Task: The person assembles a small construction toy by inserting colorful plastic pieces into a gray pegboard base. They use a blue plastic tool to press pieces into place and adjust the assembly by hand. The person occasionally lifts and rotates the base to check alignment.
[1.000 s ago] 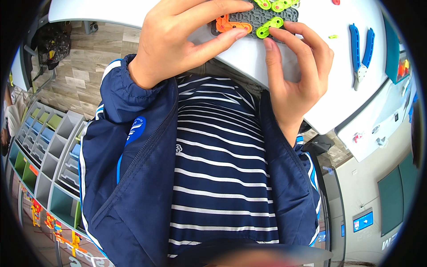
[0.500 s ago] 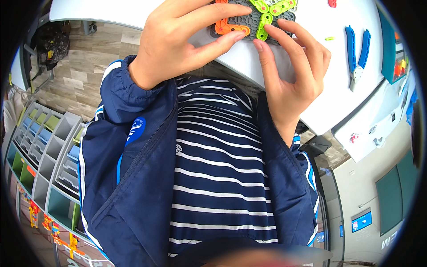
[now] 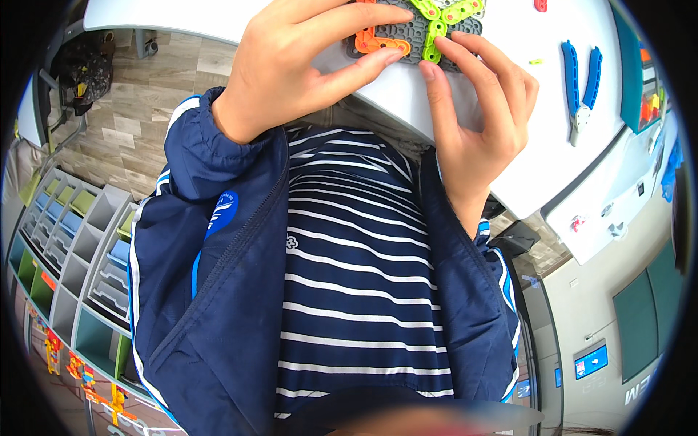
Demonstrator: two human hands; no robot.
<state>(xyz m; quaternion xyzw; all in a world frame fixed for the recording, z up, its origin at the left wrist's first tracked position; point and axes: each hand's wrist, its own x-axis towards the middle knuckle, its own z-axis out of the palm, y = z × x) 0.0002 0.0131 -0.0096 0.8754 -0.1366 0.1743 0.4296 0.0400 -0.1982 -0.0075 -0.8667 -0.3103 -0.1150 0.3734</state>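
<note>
A dark grey honeycomb building plate [image 3: 398,32] lies on the white table at the top of the view. An orange angled strip [image 3: 369,43] sits on its left side, and bright green strips [image 3: 460,11] join into a branching shape on its right. My left hand [image 3: 287,65] spreads over the left side, thumb by the orange strip's near end and index fingertip near the green pieces. My right hand [image 3: 483,109] has its index fingertip on the lower green strip [image 3: 432,49] and its thumb at that strip's near end. The plate's far part is cut off by the frame.
Blue-handled pliers [image 3: 582,91] lie on the white table [image 3: 509,171] to the right. A small yellow-green piece [image 3: 536,62] and a red piece [image 3: 540,5] are nearer the plate. Shelves with trays [image 3: 80,247] stand at the lower left. The table's near edge runs below my hands.
The lower green strip leans slightly more to the right, its near end shifted a little up and right. My right fingertips have moved slightly with it. My left hand has barely moved.
</note>
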